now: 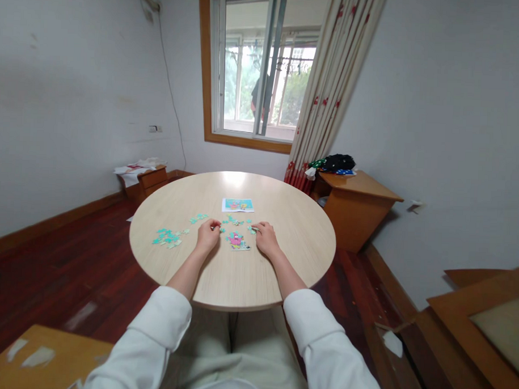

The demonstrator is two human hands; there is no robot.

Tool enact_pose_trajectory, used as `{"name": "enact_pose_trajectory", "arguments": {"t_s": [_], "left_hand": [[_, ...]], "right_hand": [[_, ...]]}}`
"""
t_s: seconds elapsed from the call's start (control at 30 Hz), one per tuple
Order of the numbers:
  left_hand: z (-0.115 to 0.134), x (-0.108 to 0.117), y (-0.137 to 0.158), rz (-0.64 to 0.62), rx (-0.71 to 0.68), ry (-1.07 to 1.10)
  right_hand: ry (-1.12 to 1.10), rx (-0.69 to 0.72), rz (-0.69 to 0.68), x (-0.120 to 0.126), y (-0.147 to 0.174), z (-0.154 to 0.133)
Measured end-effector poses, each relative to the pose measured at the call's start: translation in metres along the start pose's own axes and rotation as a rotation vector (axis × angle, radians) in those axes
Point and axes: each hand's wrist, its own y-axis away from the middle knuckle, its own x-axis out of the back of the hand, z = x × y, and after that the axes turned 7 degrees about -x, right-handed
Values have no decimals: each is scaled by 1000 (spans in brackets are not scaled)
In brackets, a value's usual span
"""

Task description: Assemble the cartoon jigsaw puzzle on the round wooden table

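Note:
A partly joined jigsaw puzzle (237,241) with a pink cartoon figure lies on the round table (239,282) in front of me. To its left, my left hand (208,235) rests with curled fingers pinched together; what they hold, if anything, is too small to make out. My right hand (265,238) is on the puzzle's other side, its fingertips closed on a small puzzle piece (252,229). Several loose pieces (232,220) lie just beyond the joined part. Farther back is a printed picture card (238,205) with cartoon figures on a blue ground.
A pile of loose teal puzzle pieces (167,237) lies at the table's left, with a smaller group (198,218) nearer the middle. A wooden desk (361,201) bearing dark cloth stands behind right. Beyond the window (242,75) a person is partly visible.

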Motion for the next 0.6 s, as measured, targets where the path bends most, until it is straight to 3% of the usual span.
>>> {"name": "enact_pose_trajectory", "arguments": {"t_s": [0.6], "left_hand": [[-4, -2, 1, -118, -51, -27]], "right_hand": [[-141, -10, 73, -7, -9, 8]]}}
